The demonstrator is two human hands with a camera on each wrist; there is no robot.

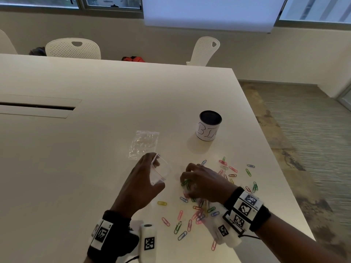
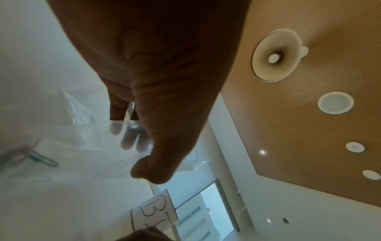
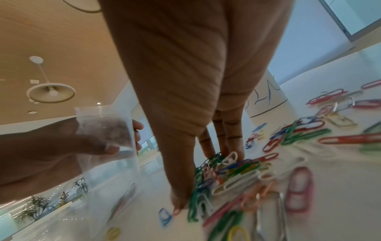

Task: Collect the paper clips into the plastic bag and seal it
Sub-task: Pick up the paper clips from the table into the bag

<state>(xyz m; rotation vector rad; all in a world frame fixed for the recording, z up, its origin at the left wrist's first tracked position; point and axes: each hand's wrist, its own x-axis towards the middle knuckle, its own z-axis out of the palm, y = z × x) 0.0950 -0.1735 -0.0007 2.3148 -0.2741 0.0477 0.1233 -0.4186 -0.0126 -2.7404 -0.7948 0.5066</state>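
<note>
My left hand (image 1: 157, 172) holds a clear zip bag (image 1: 165, 169) upright just above the white table (image 1: 95, 149), thumb on one wall and fingers on the other, its red-lined mouth spread open. The left wrist view shows the left hand (image 2: 138, 158) pinching the bag (image 2: 82, 146). Just to the right, my right hand (image 1: 187, 180) is curled down over a bunch of coloured paper clips (image 1: 187, 184) lying on the table. In the right wrist view the right hand (image 3: 203, 179) pinches that clump of clips (image 3: 233, 169) between thumb and fingers, beside the bag (image 3: 111, 146). Several more clips (image 1: 197, 212) lie scattered around.
A second clear bag (image 1: 143, 144) lies flat on the table behind my left hand. A black cup with a white "BIN" label (image 1: 209, 128) stands behind the clips. The table's right edge (image 1: 269, 149) runs close past the clips. White chairs (image 1: 73, 48) stand at the far side.
</note>
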